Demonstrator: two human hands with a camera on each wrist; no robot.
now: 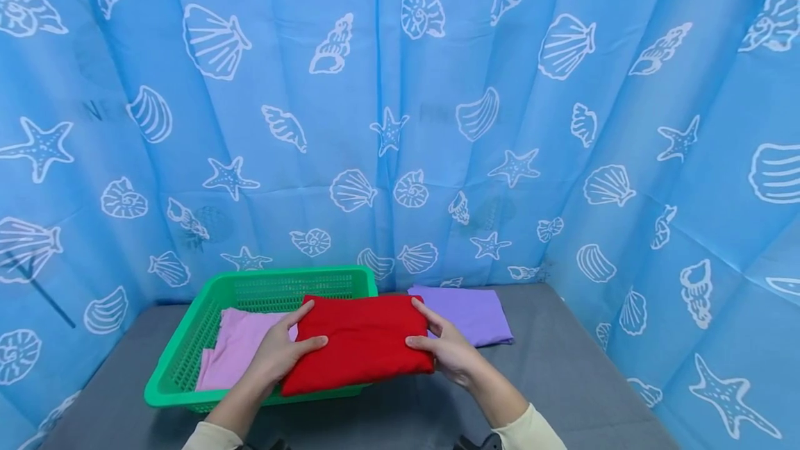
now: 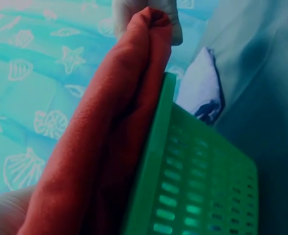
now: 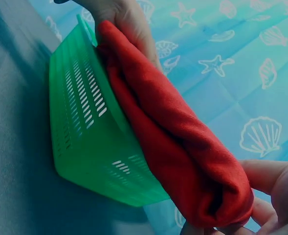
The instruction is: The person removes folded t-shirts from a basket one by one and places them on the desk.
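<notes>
Both hands hold a folded red cloth (image 1: 365,342), one at each side, above the right part of a green plastic basket (image 1: 169,367). My left hand (image 1: 281,349) grips its left side, the thumb lying on top. On the opposite side my right hand (image 1: 453,349) holds the cloth, thumb on top and other fingers partly hidden beneath. In the right wrist view the red cloth (image 3: 158,112) shows thick folded layers just over the basket rim. Inside the basket lies a pink folded cloth (image 1: 234,349), partly covered from sight by the left hand and the red cloth.
A folded purple cloth (image 1: 471,314) lies on the grey surface (image 1: 550,367) right of the basket, partly behind the red cloth and right hand. A blue curtain (image 1: 400,123) with white shell and starfish prints hangs behind and along both sides.
</notes>
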